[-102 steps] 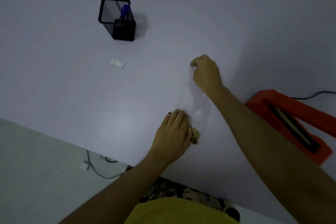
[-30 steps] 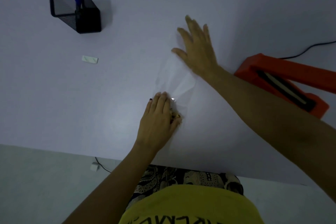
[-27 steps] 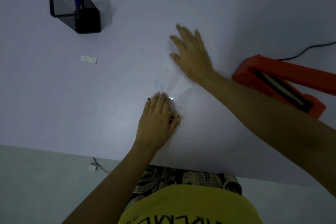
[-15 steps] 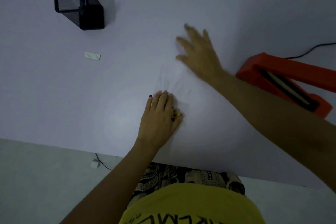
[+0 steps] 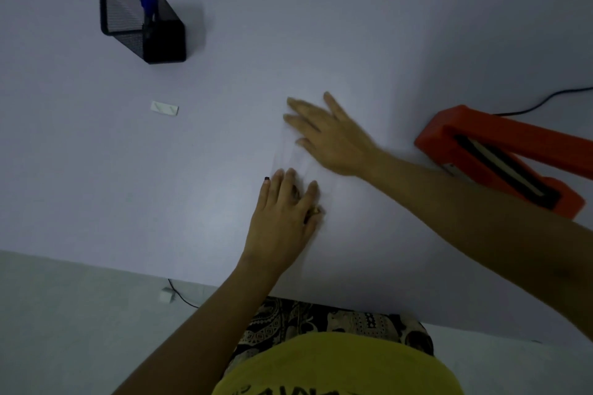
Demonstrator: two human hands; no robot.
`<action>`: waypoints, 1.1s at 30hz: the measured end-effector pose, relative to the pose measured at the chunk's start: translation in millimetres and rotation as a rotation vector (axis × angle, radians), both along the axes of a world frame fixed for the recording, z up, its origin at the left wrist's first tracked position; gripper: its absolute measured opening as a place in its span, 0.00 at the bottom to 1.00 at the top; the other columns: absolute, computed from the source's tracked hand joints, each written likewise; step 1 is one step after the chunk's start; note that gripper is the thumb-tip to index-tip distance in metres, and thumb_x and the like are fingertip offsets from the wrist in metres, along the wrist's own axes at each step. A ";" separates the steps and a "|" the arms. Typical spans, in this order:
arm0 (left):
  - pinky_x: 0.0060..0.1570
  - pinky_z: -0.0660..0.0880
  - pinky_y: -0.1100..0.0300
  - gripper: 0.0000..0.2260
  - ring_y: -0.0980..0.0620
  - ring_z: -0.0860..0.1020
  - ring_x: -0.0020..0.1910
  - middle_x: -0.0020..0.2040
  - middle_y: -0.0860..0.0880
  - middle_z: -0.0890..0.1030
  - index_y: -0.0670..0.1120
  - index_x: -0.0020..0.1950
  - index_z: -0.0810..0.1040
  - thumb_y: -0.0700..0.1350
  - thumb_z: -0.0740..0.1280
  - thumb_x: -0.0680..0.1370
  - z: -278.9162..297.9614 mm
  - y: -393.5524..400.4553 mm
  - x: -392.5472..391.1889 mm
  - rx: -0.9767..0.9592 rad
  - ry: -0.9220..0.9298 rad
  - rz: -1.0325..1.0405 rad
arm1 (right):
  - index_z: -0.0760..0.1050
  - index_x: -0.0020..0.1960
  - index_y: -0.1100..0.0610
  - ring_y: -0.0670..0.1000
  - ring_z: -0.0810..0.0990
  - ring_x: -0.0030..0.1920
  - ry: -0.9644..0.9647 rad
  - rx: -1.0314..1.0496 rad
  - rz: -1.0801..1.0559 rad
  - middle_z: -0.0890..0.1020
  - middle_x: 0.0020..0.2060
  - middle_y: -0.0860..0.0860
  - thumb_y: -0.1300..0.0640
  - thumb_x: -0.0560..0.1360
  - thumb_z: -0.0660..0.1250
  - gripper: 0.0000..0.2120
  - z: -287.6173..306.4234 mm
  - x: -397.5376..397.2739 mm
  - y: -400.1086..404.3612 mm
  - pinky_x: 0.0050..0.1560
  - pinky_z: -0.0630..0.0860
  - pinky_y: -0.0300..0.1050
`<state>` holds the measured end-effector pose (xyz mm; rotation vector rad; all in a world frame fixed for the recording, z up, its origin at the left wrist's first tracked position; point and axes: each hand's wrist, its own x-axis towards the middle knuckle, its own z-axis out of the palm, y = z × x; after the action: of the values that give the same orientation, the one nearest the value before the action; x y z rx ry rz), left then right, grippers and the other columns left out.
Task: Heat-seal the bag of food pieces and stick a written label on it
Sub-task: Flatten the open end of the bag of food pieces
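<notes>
Leftmost, a black mesh pen holder (image 5: 144,21) stands on the white table (image 5: 321,9) with a blue pen (image 5: 147,1) in it, and a small white label (image 5: 164,108) lies nearer the table's front edge, well apart from the hands. Further right, the left hand (image 5: 284,218) lies flat, fingers straight, pressing down the clear bag (image 5: 290,160) over the food pieces (image 5: 316,211) (only a brownish speck shows beside its thumb). Beyond it, the right hand (image 5: 330,138), blurred, rests spread and flat on the bag's far end. Rightmost sits the orange heat sealer (image 5: 500,151), its black cord (image 5: 545,102) trailing off.
</notes>
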<state>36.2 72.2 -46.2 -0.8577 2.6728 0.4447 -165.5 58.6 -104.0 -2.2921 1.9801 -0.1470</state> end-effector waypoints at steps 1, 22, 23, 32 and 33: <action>0.70 0.61 0.43 0.23 0.37 0.64 0.72 0.71 0.37 0.67 0.49 0.71 0.67 0.57 0.53 0.79 0.0 -0.3 -1.4 0.002 0.003 0.006 | 0.62 0.73 0.58 0.57 0.63 0.74 0.002 0.024 -0.025 0.64 0.74 0.57 0.52 0.82 0.53 0.22 0.7 -9.8 -7.3 0.73 0.57 0.63; 0.71 0.60 0.44 0.23 0.38 0.61 0.73 0.72 0.38 0.65 0.49 0.72 0.66 0.56 0.56 0.79 1.4 -3.7 0.4 0.012 0.021 -0.010 | 0.51 0.77 0.52 0.57 0.55 0.76 0.138 0.238 0.218 0.58 0.76 0.50 0.43 0.82 0.39 0.27 18.1 -53.6 -32.9 0.75 0.51 0.61; 0.71 0.59 0.44 0.23 0.38 0.61 0.73 0.72 0.38 0.65 0.50 0.72 0.65 0.56 0.54 0.79 1.0 -3.8 1.5 0.015 0.016 -0.012 | 0.48 0.78 0.51 0.56 0.53 0.76 0.149 0.246 0.185 0.56 0.77 0.49 0.43 0.81 0.39 0.27 18.9 -61.9 -36.8 0.75 0.49 0.61; 0.71 0.60 0.45 0.24 0.38 0.63 0.72 0.72 0.38 0.66 0.50 0.72 0.66 0.58 0.52 0.79 0.2 -0.6 1.9 0.007 0.027 0.010 | 0.51 0.77 0.55 0.57 0.54 0.76 0.114 0.188 0.247 0.58 0.76 0.52 0.44 0.82 0.44 0.27 15.4 -22.4 -4.1 0.75 0.50 0.59; 0.71 0.60 0.45 0.24 0.38 0.62 0.73 0.72 0.38 0.66 0.50 0.72 0.66 0.58 0.52 0.79 0.1 0.0 2.2 0.006 0.028 0.012 | 0.51 0.77 0.55 0.56 0.54 0.76 0.107 0.195 0.267 0.58 0.76 0.51 0.45 0.82 0.44 0.27 13.6 -24.6 -1.0 0.75 0.50 0.59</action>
<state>38.3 72.2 -46.0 -0.8720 2.6923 0.4702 -190.1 57.6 -90.4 -2.4469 1.6254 0.1861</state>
